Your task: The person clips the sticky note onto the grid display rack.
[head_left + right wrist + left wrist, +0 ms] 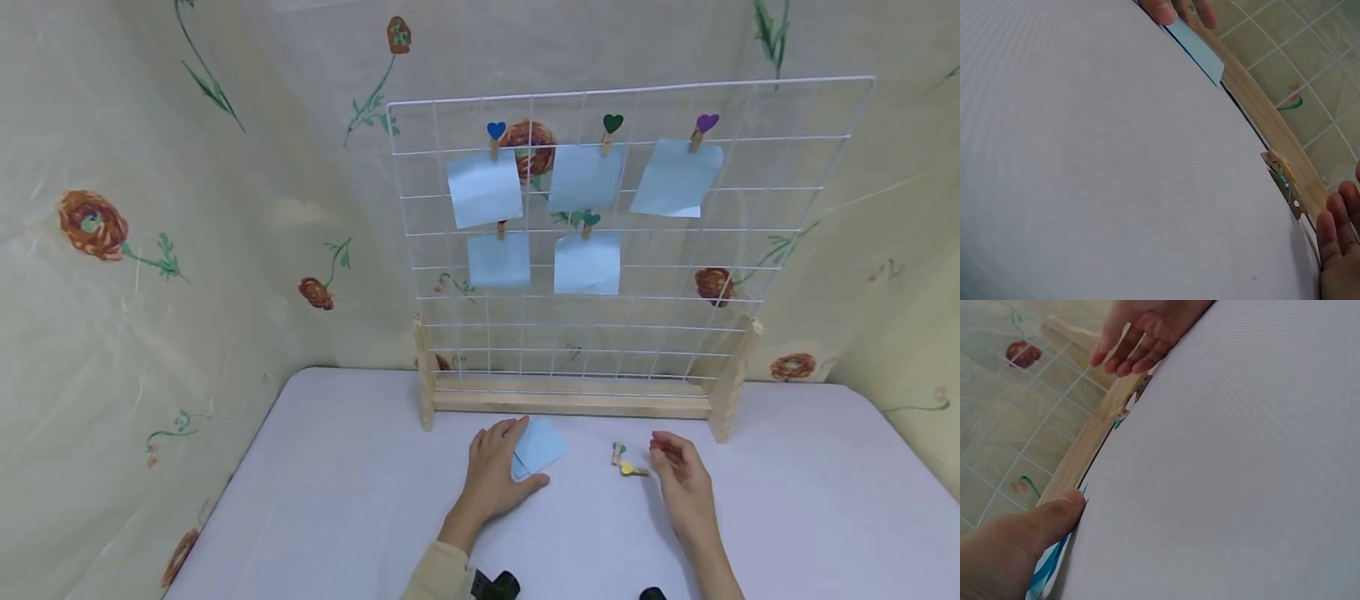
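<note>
Several light blue paper notes (542,447) lie in a small pile on the white table, in front of the wire grid stand. My left hand (495,471) is at the pile's left side, fingers and thumb spread apart; its fingertips cover part of the paper's edge. Two small wooden clothespins, one with a yellow heart (628,469) and one with a green top (617,451), lie to the right of the notes. Beside them my right hand (684,483) hovers with loosely bent fingers, holding nothing visible. The right wrist view shows the clothespins (1283,181) just off its fingertips.
A white wire grid (652,325) rises from a wooden base (570,402) at the table's back. Several blue notes (587,263) hang on it from heart-topped clothespins (612,125). A flower-patterned sheet (247,300) hangs behind the table (337,467).
</note>
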The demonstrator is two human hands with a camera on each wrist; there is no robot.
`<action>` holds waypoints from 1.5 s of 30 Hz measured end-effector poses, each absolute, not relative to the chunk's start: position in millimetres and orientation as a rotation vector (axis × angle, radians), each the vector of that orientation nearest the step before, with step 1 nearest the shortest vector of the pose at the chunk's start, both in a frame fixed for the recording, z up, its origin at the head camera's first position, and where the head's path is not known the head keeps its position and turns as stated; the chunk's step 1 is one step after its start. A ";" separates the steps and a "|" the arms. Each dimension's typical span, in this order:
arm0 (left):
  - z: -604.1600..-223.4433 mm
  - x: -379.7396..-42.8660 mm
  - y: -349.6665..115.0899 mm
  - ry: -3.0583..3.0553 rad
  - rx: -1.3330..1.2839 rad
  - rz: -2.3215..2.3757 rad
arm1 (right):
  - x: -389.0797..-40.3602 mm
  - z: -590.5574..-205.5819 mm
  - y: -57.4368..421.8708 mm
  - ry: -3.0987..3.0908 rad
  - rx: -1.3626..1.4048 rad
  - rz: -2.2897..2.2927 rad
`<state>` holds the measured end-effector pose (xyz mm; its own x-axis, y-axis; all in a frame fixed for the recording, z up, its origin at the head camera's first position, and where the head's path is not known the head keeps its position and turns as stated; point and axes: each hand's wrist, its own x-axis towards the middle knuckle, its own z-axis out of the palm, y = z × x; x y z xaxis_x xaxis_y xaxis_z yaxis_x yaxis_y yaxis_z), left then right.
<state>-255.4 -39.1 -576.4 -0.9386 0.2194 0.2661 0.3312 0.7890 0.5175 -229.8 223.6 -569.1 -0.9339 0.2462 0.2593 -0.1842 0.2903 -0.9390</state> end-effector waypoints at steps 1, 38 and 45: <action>-577.3 -256.4 -38.7 -2.793 -0.431 -0.859 | -228.8 -569.0 223.1 -2.205 -0.055 1.683; -576.8 -254.5 -40.0 -2.729 -0.394 -0.922 | -227.4 -568.7 219.1 -2.367 0.027 1.479; -576.5 -253.5 -40.6 -2.689 -0.398 -0.968 | -227.3 -568.9 220.6 -2.366 0.047 1.481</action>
